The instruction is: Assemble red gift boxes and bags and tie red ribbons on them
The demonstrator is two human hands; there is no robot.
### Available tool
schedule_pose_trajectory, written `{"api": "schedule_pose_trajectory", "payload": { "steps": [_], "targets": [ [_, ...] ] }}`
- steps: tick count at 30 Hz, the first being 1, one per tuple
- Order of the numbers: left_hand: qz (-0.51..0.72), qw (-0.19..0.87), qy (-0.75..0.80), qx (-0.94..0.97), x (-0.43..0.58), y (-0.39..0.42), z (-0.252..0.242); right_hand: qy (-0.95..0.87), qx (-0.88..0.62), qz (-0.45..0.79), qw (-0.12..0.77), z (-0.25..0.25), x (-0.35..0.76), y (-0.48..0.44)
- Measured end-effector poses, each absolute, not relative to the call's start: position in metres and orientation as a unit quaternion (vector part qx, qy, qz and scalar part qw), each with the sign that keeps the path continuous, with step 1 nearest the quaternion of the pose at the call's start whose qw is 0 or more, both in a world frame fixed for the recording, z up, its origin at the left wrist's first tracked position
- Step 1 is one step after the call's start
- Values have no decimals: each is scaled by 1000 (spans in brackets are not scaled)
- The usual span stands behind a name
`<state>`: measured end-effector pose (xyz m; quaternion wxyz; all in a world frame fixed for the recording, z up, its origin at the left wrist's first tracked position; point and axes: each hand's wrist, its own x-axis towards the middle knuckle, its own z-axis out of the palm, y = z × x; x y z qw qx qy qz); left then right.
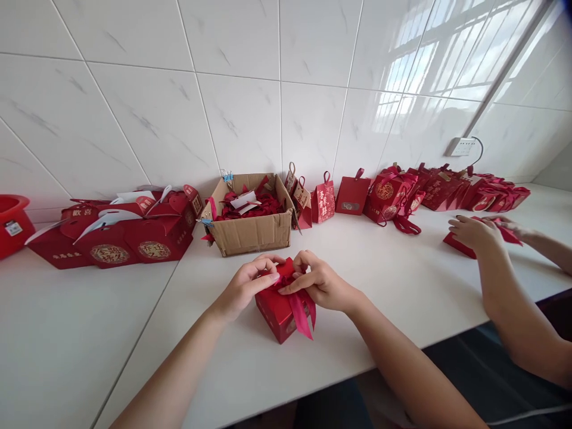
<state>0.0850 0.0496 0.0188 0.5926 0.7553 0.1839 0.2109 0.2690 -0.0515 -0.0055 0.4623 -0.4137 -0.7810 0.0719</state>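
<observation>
A small red gift box (273,310) lies on the white table in front of me, with a crimson ribbon (302,316) across its top. The ribbon's loose tails hang over the near right side of the box. My left hand (251,281) comes from the left, its fingers closed on the ribbon at the top of the box. From the right, my right hand (322,282) pinches the ribbon close by, thumb and forefinger together. Both hands nearly meet over the middle of the box, and the knot area between them is partly covered by fingers.
Behind the box stands a cardboard box (252,233) of red ribbons. Larger red boxes (111,241) stand at left, beside a red plastic tub (15,223). Red gift bags (325,199) and finished-looking boxes (386,193) line the wall. At right, a co-worker's hands (480,235) handle another red box.
</observation>
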Motion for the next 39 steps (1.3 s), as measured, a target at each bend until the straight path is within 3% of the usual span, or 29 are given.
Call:
{"api": "schedule_pose_trajectory", "payload": {
  "steps": [10, 28, 32, 39],
  "targets": [
    [203, 588, 176, 763, 85, 48, 20, -780, -412, 89, 462, -3, 269, -54],
    [245, 453, 235, 824, 81, 56, 21, -782, -412, 109, 456, -5, 271, -53],
    [233, 447, 213, 837, 81, 50, 22, -759, -410, 115, 493, -5, 272, -52],
    [318, 335, 173, 870, 85, 38, 20, -670, -449, 127, 577, -5, 273, -49]
  ]
}}
